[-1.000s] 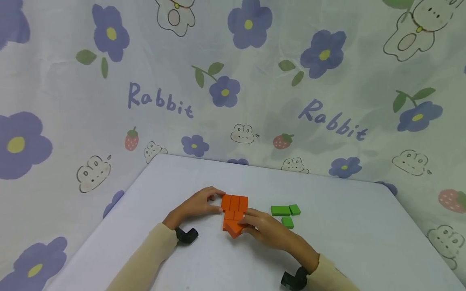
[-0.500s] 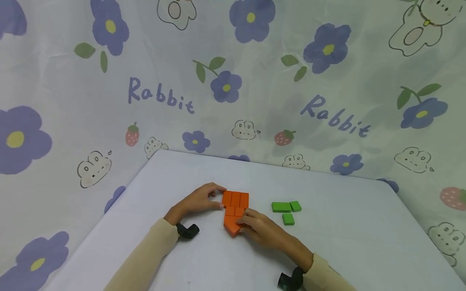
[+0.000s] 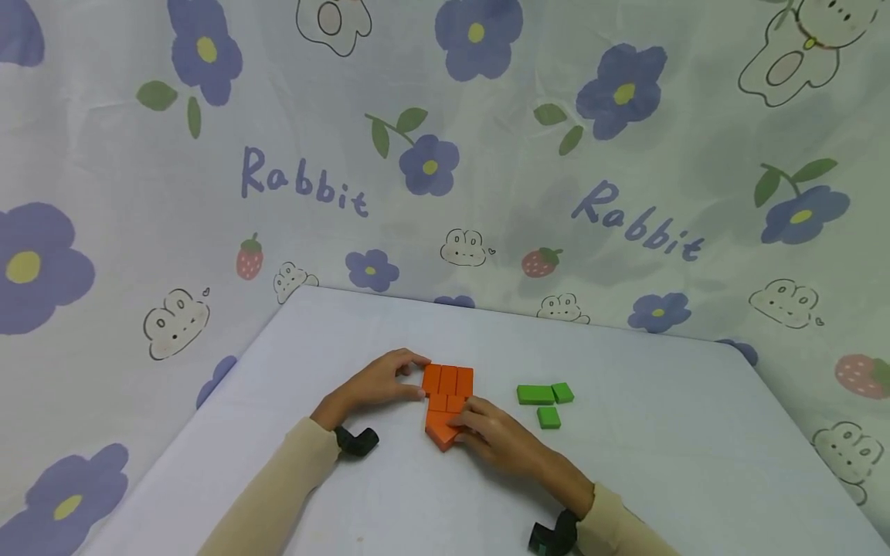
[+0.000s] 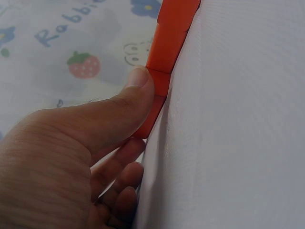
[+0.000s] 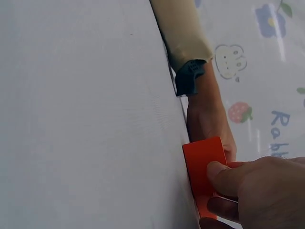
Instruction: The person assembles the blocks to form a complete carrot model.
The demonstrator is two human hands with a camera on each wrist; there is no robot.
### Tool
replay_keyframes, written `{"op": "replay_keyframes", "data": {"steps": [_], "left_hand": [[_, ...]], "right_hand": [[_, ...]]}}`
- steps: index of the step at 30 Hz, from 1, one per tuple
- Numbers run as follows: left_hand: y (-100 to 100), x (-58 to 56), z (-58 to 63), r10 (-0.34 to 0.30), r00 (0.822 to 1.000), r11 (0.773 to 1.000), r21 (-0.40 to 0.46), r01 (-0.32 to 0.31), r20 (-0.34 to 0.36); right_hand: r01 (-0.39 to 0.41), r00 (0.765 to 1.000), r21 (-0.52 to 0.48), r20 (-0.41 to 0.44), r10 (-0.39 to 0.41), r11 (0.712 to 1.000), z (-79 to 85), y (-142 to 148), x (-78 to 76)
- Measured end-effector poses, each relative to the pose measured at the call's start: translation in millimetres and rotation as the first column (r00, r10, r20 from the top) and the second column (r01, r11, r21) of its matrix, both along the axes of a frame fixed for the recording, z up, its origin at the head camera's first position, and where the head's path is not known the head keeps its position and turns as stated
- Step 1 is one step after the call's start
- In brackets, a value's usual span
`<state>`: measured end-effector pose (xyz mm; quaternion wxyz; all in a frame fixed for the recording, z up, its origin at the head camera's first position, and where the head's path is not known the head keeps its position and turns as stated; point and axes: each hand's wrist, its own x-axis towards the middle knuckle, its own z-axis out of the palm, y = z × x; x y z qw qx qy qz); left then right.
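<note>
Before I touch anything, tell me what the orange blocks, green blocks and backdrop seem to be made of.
Orange blocks: painted wood or plastic, satin; smooth, evenly coloured faces, no grain showing. Green blocks: probably the same; even colour, straight edges, but too small to be sure. Backdrop: thin plastic or coated cloth, slightly glossy; soft creases and pale glare streaks cross its print.

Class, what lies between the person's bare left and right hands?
In the head view, a cluster of flat-sided orange blocks lies between the left hand and the right hand, touched by both.
</note>
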<state>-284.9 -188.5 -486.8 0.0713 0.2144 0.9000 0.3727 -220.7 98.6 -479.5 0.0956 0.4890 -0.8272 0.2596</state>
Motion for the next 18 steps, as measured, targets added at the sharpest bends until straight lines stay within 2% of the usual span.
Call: {"op": "replay_keyframes", "data": {"steps": [12,18], "left_hand": [[-0.2,-1.4,0.7,-0.004,1.000,1.000,0.006,0.004,-0.006],[0.1,0.9,0.7,0.002,1.000,1.000,-0.006,-0.002,-0.005]], "right_hand": [[0.020,1.000,0.001,0.009,-0.020,1.000,-1.9,-0.5,-0.8],[0.022,1.000,0.036,0.007,-0.022,0.999,-3.9,-0.2,-0.4]]}}
